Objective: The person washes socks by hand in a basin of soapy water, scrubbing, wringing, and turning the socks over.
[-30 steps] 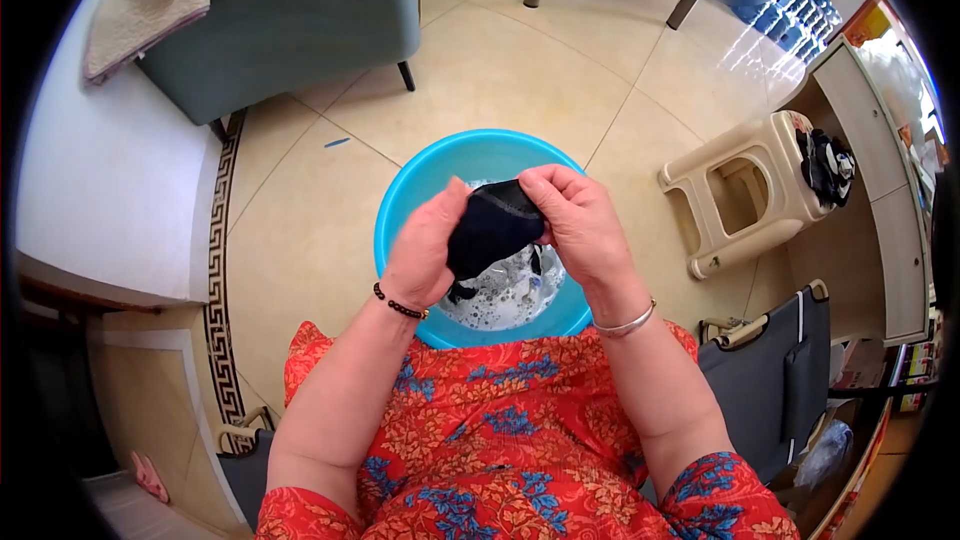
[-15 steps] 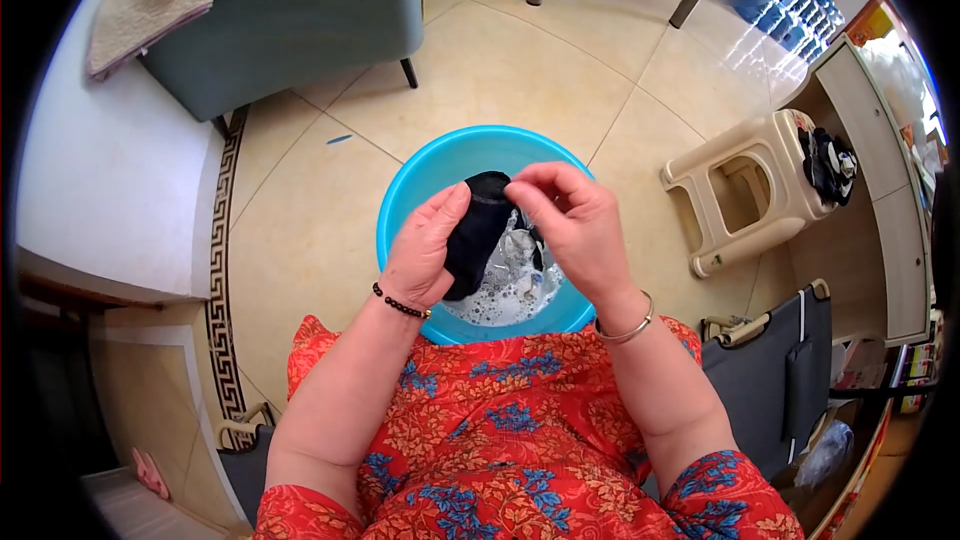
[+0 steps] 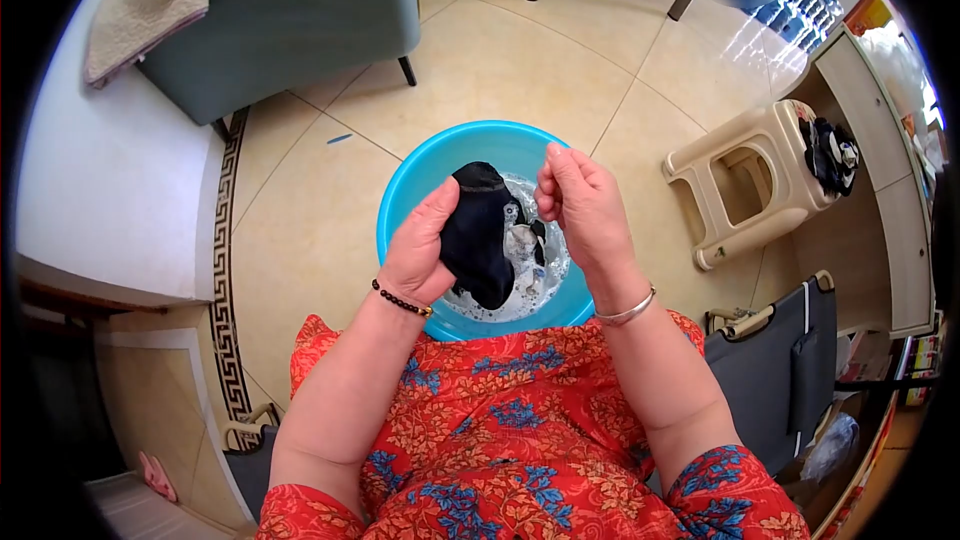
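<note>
A dark sock-like cloth (image 3: 476, 240) hangs from my left hand (image 3: 420, 245), whose thumb presses on its left edge. My right hand (image 3: 585, 205) is held up to the right of the cloth, apart from it, with its fingers curled together; whether anything small is between them is hidden. Below both hands is a round blue basin (image 3: 400, 175) with sudsy water (image 3: 525, 300) in it. Black and white cloth pieces (image 3: 525, 243) lie in the suds.
On the right stands a beige stool (image 3: 745, 180) with dark clothes (image 3: 830, 155) on it, beside a cabinet (image 3: 890, 190). A grey-green armchair (image 3: 300, 20) is at the upper left. Grey folding-chair fabric (image 3: 775, 380) shows at the lower right.
My right hand has let go of the cloth's top edge and moved right, its fingers curling. The cloth now hangs more fully open from my left hand, over the basin.
</note>
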`<state>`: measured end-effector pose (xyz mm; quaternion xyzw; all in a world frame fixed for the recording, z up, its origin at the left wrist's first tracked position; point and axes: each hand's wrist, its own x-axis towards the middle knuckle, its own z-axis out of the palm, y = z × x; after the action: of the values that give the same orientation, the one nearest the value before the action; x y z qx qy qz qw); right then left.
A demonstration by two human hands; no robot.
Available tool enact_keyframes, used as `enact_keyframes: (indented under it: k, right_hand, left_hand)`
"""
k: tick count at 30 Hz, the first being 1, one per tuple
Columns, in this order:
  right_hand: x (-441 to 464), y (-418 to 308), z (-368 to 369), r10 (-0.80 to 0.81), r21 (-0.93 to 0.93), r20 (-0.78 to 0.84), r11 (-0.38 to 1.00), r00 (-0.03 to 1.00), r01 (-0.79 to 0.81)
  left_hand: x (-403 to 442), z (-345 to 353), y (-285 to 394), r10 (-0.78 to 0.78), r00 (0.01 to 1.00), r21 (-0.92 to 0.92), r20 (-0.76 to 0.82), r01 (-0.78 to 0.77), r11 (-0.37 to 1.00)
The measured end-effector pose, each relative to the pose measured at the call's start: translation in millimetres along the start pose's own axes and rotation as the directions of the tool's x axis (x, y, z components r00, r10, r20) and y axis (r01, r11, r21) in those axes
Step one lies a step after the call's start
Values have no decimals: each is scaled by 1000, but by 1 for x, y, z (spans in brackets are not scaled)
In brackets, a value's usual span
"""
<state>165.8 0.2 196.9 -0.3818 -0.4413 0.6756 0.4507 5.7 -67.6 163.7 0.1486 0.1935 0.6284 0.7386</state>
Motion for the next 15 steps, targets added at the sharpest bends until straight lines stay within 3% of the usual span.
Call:
enact_keyframes:
  k: [4, 6, 7, 9, 10, 15]
  right_hand:
    - [-7, -4, 3, 52, -83, 88, 996, 995, -45]
    - [-11, -3, 11, -105, -349, 125, 926, 987, 143]
    - [-12, 0, 14, -104, -348, 124, 927, 987, 141]
    - [-13, 7, 17, -278, -426, 174, 844, 945, 326]
    - [-12, 10, 16, -288, -417, 183, 843, 940, 340]
    - [-11, 2, 13, -96, -251, 83, 961, 992, 115]
  left_hand:
    - [0, -4, 2, -12, 1000, -18, -14, 12, 1000]
    - [0, -2, 2, 16, 999, 7, -30, -16, 1000]
    - [0, 0, 2, 46, 998, 33, -44, -44, 998]
    - [-1, 6, 0, 73, 996, 101, -55, -67, 993]
    - [-2, 9, 0, 103, 993, 170, -63, -91, 981]
    - [0, 9, 3, 41, 997, 95, -69, -34, 995]
